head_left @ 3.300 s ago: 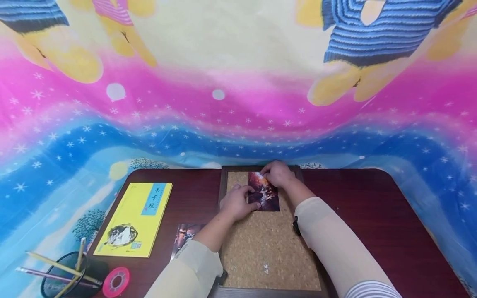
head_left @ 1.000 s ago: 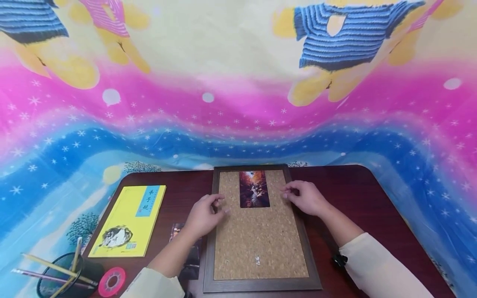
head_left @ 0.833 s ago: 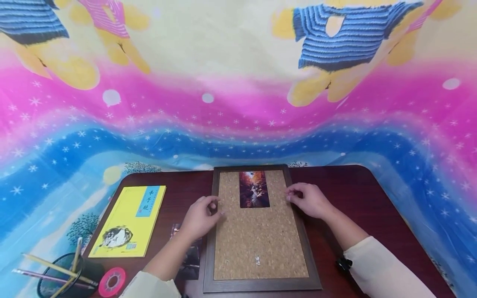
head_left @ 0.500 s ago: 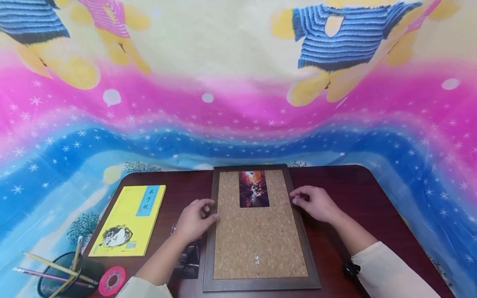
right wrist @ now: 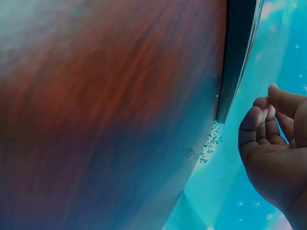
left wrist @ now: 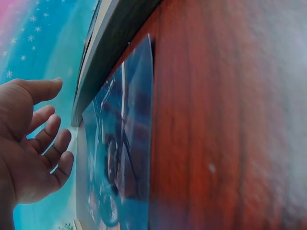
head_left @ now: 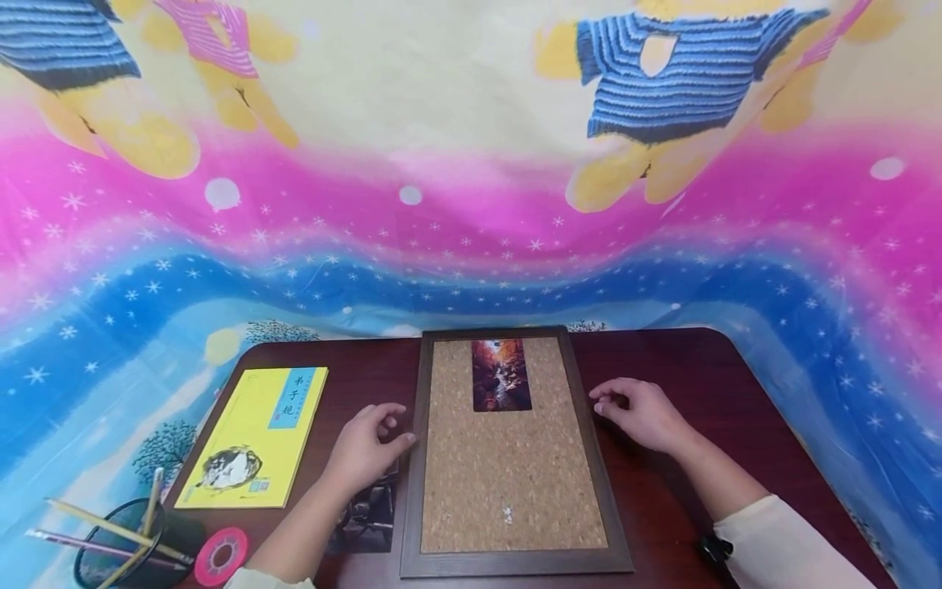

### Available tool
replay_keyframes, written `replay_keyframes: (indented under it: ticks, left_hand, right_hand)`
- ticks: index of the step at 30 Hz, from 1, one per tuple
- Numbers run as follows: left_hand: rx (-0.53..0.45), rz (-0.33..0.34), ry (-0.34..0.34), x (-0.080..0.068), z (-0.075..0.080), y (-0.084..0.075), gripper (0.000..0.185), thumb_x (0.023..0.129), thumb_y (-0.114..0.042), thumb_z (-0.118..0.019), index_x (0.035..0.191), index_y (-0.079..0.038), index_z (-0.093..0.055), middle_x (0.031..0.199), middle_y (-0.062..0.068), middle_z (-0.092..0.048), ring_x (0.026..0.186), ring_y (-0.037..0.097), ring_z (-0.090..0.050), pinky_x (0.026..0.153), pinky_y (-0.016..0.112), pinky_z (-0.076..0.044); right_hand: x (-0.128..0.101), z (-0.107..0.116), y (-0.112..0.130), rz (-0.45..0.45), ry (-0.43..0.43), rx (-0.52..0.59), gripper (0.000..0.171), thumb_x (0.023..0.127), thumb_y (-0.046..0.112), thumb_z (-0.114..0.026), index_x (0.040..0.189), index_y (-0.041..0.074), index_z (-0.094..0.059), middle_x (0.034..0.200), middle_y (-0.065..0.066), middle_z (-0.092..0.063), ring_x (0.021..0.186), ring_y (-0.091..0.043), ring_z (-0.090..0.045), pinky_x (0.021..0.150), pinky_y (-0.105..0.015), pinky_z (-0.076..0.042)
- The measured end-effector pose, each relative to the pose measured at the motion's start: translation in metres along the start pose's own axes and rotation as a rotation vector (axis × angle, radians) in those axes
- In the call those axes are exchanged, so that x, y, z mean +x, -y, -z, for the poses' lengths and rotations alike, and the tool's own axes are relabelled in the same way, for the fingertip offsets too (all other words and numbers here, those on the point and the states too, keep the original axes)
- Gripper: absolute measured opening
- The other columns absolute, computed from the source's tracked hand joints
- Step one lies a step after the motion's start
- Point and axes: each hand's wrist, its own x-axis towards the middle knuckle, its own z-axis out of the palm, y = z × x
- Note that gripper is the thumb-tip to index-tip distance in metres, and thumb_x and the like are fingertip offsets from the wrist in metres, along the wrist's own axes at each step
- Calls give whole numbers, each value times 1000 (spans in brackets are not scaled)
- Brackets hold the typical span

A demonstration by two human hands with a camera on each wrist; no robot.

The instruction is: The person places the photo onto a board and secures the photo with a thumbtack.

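A cork board (head_left: 515, 474) in a dark wooden frame lies on the table. On its upper part sits a photo of an autumn stream (head_left: 501, 376), a small dark pin-like dot near its top edge. My left hand (head_left: 368, 446) hovers just left of the frame, fingers loosely curled around nothing. Beneath that wrist lies a dark glossy photo (head_left: 371, 515), partly covered by the arm; the left wrist view shows its shiny surface (left wrist: 124, 139). To the right of the frame is my right hand (head_left: 643, 413), loosely bent and holding nothing.
A yellow book (head_left: 253, 438) lies at the left of the dark red table (head_left: 706, 384). Nearer stand a mesh cup (head_left: 180, 532) with several pencils and a pink tape roll (head_left: 222, 556). A patterned cloth (head_left: 471, 204) hangs behind. A tiny metallic bit (right wrist: 191, 155) lies on the right.
Both hands first worked at the stream photo on the board. They have since let go and drawn apart, left hand leftward, right hand rightward, both nearer to me. The photo stays in place.
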Motion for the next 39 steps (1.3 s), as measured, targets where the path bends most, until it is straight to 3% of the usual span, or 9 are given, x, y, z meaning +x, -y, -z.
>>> replay_keyframes:
  ticks: [11,17,29,39]
  left_hand:
    - [27,9,-17,-11,12,18,52,77,-35,-80,124,-20,-62,109,-1,-59,100,21,-58,85,41,-49]
    - [93,38,-8,-15,19,27,57,75,-40,-81,126,-23,-61,115,-2,-56,105,21,-55,84,43,-49]
    - [173,44,13,-25,28,36,72,66,-39,-86,128,-15,-59,125,12,-50,109,30,-50,84,48,-46]
    - [177,126,59,-27,32,38,89,57,-40,-91,134,-13,-54,132,17,-40,113,36,-46,85,51,-47]
  right_hand:
    - [-12,10,-10,-17,-16,-11,20,90,26,-69,109,18,-70,91,10,-62,80,-12,-57,69,-30,-47]
    - [-19,13,-17,-25,-24,-18,22,89,26,-70,110,17,-70,89,8,-61,76,-13,-55,66,-28,-45]
    - [-30,19,-33,-57,-30,-40,27,88,32,-72,110,18,-69,89,7,-60,71,-14,-51,61,-26,-40]
    - [-34,23,-44,-78,-28,-76,27,87,30,-72,112,18,-69,90,6,-58,70,-14,-50,60,-26,-38]
